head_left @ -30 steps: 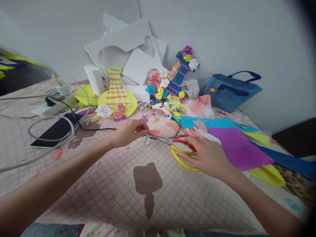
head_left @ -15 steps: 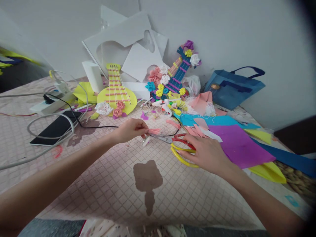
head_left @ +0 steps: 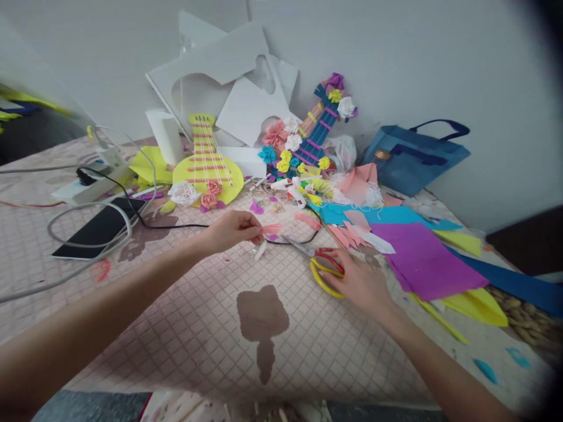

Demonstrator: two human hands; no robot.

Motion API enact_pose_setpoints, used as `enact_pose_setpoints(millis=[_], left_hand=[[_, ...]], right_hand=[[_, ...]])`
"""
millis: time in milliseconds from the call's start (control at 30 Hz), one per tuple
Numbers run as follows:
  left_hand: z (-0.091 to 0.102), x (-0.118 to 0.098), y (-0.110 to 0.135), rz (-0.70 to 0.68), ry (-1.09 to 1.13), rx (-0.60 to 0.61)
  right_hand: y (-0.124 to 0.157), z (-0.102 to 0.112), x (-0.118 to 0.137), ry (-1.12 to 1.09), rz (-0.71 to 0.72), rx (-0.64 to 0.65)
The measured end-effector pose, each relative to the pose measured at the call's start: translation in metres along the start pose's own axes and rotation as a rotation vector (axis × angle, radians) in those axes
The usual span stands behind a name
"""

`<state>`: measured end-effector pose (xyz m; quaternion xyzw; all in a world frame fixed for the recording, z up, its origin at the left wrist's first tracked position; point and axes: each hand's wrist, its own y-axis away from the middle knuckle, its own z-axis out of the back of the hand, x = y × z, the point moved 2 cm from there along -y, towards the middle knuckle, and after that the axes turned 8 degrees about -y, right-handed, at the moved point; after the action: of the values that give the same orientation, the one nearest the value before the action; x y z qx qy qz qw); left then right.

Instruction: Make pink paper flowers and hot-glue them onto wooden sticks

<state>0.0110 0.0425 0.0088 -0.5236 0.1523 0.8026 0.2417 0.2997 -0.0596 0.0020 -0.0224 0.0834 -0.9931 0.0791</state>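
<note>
Pinched between the fingertips of my left hand (head_left: 232, 230) is a pink paper strip (head_left: 271, 228), its cut end spread into narrow strands that point right. My right hand (head_left: 363, 281) grips scissors (head_left: 311, 252) with red and yellow handles, the fingers partly hiding the loops. The blades point up and left, their tips just below the pink strip and apart from it. A small white object (head_left: 259, 251) lies on the cloth under my left fingertips. Pink paper scraps (head_left: 345, 235) lie just beyond my right hand.
A white glue gun (head_left: 292, 189) lies ahead, its black cable curving behind the blades. A yellow paper guitar (head_left: 206, 170) and a blue flower-covered one (head_left: 314, 140) lean at the back. Purple paper (head_left: 433, 261) lies right. A black tablet-like slab (head_left: 99, 231) sits left.
My right hand has lowered and drawn the scissors a little right and toward me, away from the pink strip. My left hand has barely moved.
</note>
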Motion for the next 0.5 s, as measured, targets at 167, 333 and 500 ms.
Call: enact_pose_setpoints(millis=[167,333,500], left_hand=[[-0.002,-0.004,0.003,-0.001,-0.001,-0.001],[-0.008,-0.006,0.005,0.002,0.032,0.000],[-0.012,-0.009,0.007,-0.016,0.048,0.006]], right_hand=[[0.001,0.003,0.011,-0.052,0.075,-0.087],[-0.023,0.007,0.062,-0.636,0.180,-0.099],[-0.049,-0.005,0.105,-0.849,0.222,-0.165]])
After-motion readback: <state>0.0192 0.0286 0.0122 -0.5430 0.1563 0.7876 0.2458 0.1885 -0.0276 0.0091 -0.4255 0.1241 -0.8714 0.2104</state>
